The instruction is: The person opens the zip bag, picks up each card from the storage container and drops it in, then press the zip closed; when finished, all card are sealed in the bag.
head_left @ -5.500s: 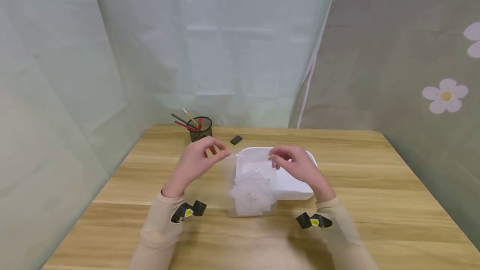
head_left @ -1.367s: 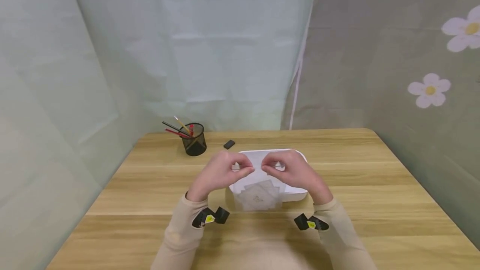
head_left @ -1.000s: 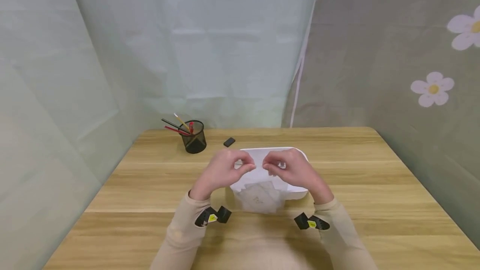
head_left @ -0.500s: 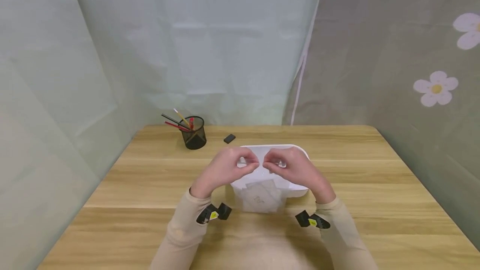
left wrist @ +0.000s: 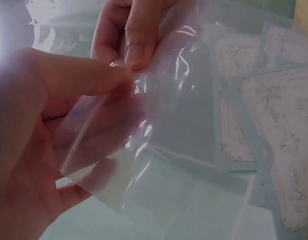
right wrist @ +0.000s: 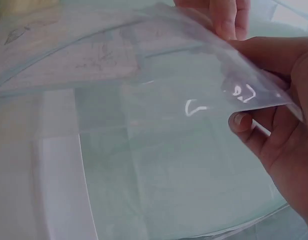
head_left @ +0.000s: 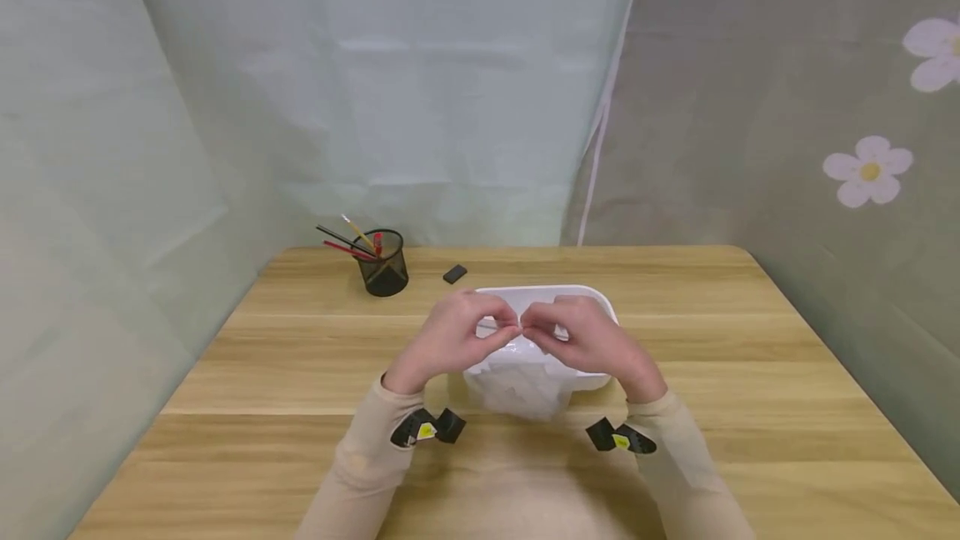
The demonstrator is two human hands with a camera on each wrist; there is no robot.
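A clear plastic zip bag (head_left: 520,386) with several white printed cards (left wrist: 276,125) inside hangs above the near edge of a white tray (head_left: 603,308). Both hands pinch the bag's top edge. My left hand (head_left: 508,330) holds it between thumb and fingers, close up in the left wrist view (left wrist: 114,82). My right hand (head_left: 531,330) pinches the edge right beside it, its thumb on top and fingers under the film (right wrist: 264,55). The fingertips of the two hands nearly touch. The bag (right wrist: 144,100) sags below them over the tray's rim (right wrist: 59,175).
A black mesh pen holder (head_left: 384,263) with pencils stands at the back left of the wooden table (head_left: 750,373). A small black block (head_left: 453,274) lies beside it. Pale curtains close off the back and both sides.
The hands have come together along the bag's top edge, from wide apart to fingertips almost meeting. The bag has bunched up slightly beneath them.
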